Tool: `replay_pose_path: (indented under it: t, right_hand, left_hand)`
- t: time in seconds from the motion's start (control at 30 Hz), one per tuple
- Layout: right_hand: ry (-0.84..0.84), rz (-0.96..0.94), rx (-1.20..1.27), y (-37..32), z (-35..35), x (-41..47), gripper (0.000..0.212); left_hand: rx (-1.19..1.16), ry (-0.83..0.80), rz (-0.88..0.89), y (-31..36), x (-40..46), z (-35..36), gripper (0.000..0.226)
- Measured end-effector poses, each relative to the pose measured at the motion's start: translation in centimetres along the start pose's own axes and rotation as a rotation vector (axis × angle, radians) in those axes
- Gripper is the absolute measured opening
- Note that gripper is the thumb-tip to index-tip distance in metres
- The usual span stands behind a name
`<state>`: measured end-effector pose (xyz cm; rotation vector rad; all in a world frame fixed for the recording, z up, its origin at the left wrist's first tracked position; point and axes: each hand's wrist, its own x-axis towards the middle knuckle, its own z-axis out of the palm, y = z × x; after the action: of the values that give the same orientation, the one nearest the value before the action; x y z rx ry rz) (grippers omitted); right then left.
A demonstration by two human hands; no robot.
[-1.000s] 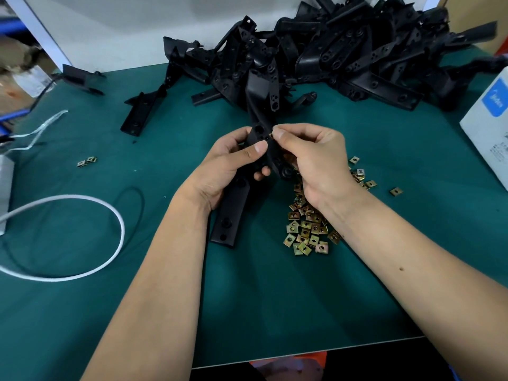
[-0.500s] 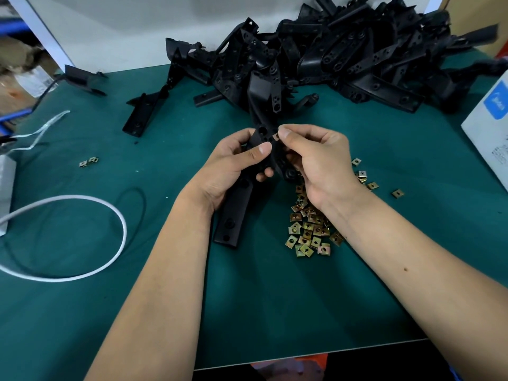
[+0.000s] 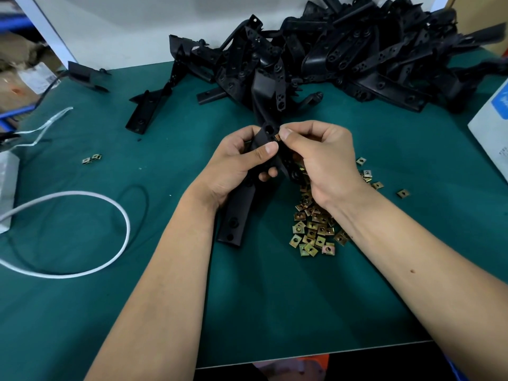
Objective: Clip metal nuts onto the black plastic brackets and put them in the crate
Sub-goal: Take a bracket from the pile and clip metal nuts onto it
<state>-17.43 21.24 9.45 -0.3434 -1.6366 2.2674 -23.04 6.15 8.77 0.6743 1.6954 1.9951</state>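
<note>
Gripping black bracket (image 3: 242, 207), left hand (image 3: 236, 166); right hand (image 3: 321, 158) pinches nut (image 3: 277, 137) at its top. White box (image 3: 492, 130) print unreadable.

No legible text is shown; print on the white box (image 3: 492, 127) at right is too blurred to be read

I see open mat (image 3: 288, 306) along the near edge; bracket pile (image 3: 343, 59) blocks the far edge, white cable (image 3: 121, 215) loops left.
</note>
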Motion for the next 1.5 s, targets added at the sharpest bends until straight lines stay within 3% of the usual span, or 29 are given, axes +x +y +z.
replay_pose_path:
  t: [0.2, 0.5, 0.77, 0.9, 1.03, 1.13, 1.37, 1.5]
  right_hand:
    - [-0.071, 0.011, -0.077, -0.1, -0.5, 0.4, 0.013]
    - [-0.092, -0.101, -0.277, 0.2, -0.4, 0.4, 0.02]
    - [-0.172, -0.281, -0.45, -0.2, -1.2, 0.9, 0.018]
    - [-0.182, -0.259, -0.391, -0.1, -1.1, 1.0, 0.022]
    - [-0.195, -0.021, -0.224, -0.1, -1.1, 1.4, 0.026]
    - [-0.231, -0.066, -0.315, -0.4, -1.4, 1.7, 0.026]
    - [-0.348, -0.061, -0.207, -0.9, -2.0, 1.8, 0.038]
    - [-0.354, -0.123, -0.475, -1.2, -2.5, 2.6, 0.035]
  left_hand:
    - [0.014, 0.065, 0.02, -0.4, 0.2, 0.0, 0.006]
    - [0.045, 0.12, 0.03, -0.6, 0.4, 0.1, 0.013]
    - [-0.03, -0.013, -0.02, -0.1, 0.3, -0.5, 0.007]
    - [-0.009, -0.065, -0.05, 0.0, 0.5, -0.7, 0.014]
    - [0.01, -0.054, -0.041, -0.2, 0.7, -0.1, 0.02]
    - [0.009, -0.037, -0.044, -0.1, 0.6, -0.2, 0.03]
    - [-0.035, 0.002, -0.052, -0.4, 0.6, -0.8, 0.054]
    - [-0.115, 0.098, -0.067, -0.5, 1.1, -0.3, 0.014]
